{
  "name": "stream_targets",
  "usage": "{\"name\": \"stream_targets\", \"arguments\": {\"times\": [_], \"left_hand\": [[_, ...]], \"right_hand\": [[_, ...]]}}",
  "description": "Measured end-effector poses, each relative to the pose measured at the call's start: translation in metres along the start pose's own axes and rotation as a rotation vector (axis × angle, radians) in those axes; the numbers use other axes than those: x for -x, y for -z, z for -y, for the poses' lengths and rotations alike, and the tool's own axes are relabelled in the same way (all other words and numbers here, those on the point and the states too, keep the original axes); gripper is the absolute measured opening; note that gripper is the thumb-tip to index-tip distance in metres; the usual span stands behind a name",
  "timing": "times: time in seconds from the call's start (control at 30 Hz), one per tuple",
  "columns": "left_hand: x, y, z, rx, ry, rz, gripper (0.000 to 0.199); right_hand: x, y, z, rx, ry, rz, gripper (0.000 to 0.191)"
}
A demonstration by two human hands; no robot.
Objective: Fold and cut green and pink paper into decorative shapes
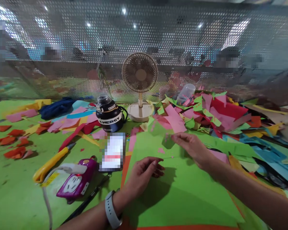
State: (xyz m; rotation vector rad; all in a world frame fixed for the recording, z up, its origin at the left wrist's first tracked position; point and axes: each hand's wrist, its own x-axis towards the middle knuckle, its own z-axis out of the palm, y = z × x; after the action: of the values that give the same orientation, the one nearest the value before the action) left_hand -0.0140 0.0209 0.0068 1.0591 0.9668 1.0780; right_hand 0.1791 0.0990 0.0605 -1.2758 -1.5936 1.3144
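Observation:
Over a large green sheet (pixel 189 191), my left hand (pixel 147 169) pinches one end of a thin stick (pixel 167 157) with a tiny pink tip. My right hand (pixel 189 145), farther back and to the right, holds a small green paper piece (pixel 168 141) between thumb and fingertips; it is slightly blurred. Small pink paper bits (pixel 161 150) lie on the green sheet between the two hands. The stick's tip points right, below the paper piece, and does not touch it.
A fan (pixel 140 75) and a dark bottle (pixel 109 116) stand at the back. Colored paper scraps (pixel 175 119) pile up at the back right. On the left lie a phone (pixel 113 151), a purple device (pixel 78 179) and a yellow-handled tool (pixel 51 163).

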Motion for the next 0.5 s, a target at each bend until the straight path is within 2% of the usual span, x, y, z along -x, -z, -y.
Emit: {"name": "stream_targets", "arguments": {"times": [0.1,0.27,0.43,0.5], "left_hand": [[0.0,0.0,0.0,0.006,0.005,-0.012,0.046],[0.0,0.0,0.002,0.015,0.005,-0.011,0.045],[0.0,0.002,0.004,0.008,0.009,0.009,0.041],[0.0,0.002,0.004,0.006,0.008,0.004,0.04]], "right_hand": [[-0.016,0.019,0.003,-0.128,-0.013,-0.126,0.033],[-0.049,0.059,0.008,-0.162,0.011,-0.331,0.026],[-0.095,0.1,0.025,-0.179,-0.027,-0.563,0.019],[-0.114,0.113,0.034,-0.183,-0.048,-0.609,0.024]]}}
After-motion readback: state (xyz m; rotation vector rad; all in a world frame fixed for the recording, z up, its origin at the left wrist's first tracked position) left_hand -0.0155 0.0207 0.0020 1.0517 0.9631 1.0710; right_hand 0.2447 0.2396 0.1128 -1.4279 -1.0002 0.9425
